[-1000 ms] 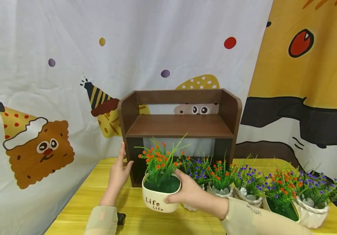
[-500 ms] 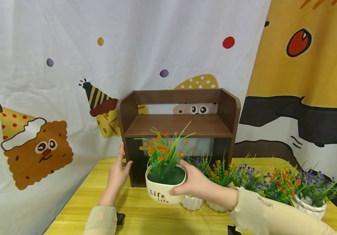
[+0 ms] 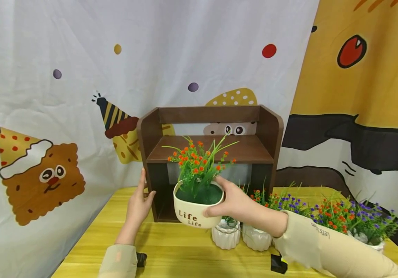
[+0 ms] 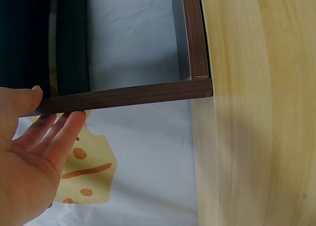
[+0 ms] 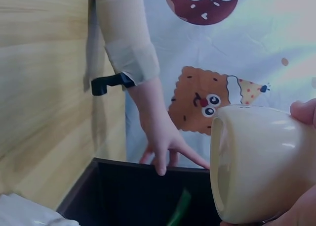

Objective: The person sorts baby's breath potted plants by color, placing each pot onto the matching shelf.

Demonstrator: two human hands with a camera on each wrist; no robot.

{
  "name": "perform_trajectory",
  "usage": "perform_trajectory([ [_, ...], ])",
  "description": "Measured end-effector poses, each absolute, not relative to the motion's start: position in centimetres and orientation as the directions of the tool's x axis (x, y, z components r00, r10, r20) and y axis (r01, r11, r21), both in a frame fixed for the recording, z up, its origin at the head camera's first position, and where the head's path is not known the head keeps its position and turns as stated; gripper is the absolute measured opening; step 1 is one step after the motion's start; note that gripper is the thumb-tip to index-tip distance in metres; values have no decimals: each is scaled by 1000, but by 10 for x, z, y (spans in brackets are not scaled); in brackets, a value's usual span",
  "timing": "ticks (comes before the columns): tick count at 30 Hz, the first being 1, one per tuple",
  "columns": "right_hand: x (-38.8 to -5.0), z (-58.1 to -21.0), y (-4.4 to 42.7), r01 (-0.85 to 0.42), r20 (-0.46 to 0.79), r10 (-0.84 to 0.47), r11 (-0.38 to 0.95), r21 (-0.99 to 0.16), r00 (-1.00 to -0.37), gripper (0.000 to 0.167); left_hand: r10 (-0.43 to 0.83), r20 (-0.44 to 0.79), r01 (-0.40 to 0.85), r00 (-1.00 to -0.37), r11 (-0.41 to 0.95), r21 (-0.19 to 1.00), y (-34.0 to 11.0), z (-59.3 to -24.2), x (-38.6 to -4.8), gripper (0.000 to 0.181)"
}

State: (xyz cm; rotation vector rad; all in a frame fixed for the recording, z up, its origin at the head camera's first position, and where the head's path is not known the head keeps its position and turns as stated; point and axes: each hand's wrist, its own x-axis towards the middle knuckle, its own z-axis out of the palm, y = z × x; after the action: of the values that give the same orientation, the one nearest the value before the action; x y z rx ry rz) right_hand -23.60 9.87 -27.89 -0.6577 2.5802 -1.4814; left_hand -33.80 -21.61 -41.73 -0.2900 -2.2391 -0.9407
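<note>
My right hand [image 3: 238,202] grips the right side of a cream flowerpot [image 3: 188,211] marked "Life", thumb on the front and fingers toward the back rim. Orange artificial flowers [image 3: 195,164] and long green blades rise from it. The pot is held in the air before a brown two-tier wooden shelf [image 3: 212,148]. In the right wrist view the pot's base [image 5: 224,171] shows. My left hand [image 3: 138,206] holds the shelf's left side panel; in the left wrist view, the thumb is on one side of the panel [image 4: 133,95] and the fingers are on the other.
White pots [image 3: 226,234] with orange and purple flowers [image 3: 334,214] line the yellow wooden table [image 3: 178,256] to the right, partly behind my right arm. Small black objects [image 3: 278,264] lie by the sleeves. A cartoon-printed curtain [image 3: 80,38] hangs behind the shelf.
My right hand has raised the flowerpot and shifted it slightly right, so its flowers now overlap the shelf's middle board. The left hand keeps its place on the side panel.
</note>
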Motion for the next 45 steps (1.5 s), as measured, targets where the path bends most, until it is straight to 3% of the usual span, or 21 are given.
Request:
perform_trajectory([
  [11, -247, -252, 96, -318, 156, -389, 398, -860, -908, 106, -28, 716, 475, -697, 730, 491, -219, -419, -340, 97],
  [21, -254, -221, 99, -370, 192, -404, 424, -827, -894, 101, -33, 686, 464, -727, 712, 526, -216, -420, -339, 95],
  [36, -295, -182, 95, -336, 176, -392, 389, -858, -903, 98, -20, 705, 486, -709, 711, 508, -216, -421, -338, 96],
  [45, -321, -173, 79, -372, 229, -390, 346, -861, -892, 96, -9, 726, 505, -688, 712, 487, -218, -419, -340, 96],
])
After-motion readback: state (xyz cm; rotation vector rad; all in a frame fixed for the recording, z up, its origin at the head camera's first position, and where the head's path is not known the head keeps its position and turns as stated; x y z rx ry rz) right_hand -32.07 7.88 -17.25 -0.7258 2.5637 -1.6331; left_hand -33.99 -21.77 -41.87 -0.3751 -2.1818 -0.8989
